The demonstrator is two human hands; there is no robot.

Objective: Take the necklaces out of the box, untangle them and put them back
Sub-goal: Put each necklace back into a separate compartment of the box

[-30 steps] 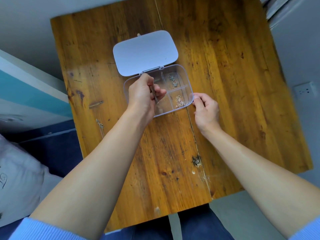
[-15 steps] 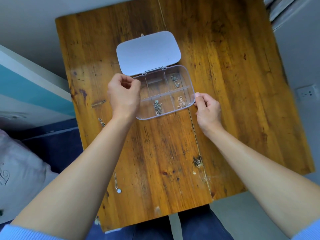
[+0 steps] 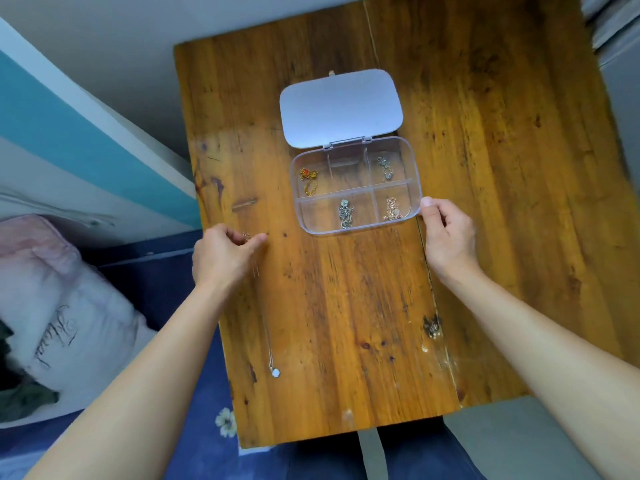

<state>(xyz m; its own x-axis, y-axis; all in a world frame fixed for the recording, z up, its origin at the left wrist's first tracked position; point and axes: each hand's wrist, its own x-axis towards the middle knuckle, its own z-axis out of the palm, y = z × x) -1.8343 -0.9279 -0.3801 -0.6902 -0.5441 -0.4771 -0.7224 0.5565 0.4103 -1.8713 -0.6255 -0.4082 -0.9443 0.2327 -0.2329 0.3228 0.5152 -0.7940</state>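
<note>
Necklaces lie bunched in four compartments of the clear box (image 3: 356, 188), whose lid (image 3: 341, 107) is folded back flat on the wooden worktop (image 3: 485, 202): a gold one (image 3: 308, 181), two silver ones (image 3: 345, 214) (image 3: 385, 169) and a rose-coloured one (image 3: 392, 209). We steady the box's near right corner with our right hand (image 3: 446, 233), thumb against its wall. Our left hand (image 3: 225, 254) pinches the top of a thin chain (image 3: 268, 341), stretched along the worktop toward us and ending in a small pale pendant (image 3: 275, 373).

Clear box (image 3: 414, 161), pale lilac lid (image 3: 341, 107), on amber streaked wood.
Gold-and-red chain (image 3: 308, 181), two silver chains, one rose-gold; table (image 3: 485, 202) bears dark knots.
</note>
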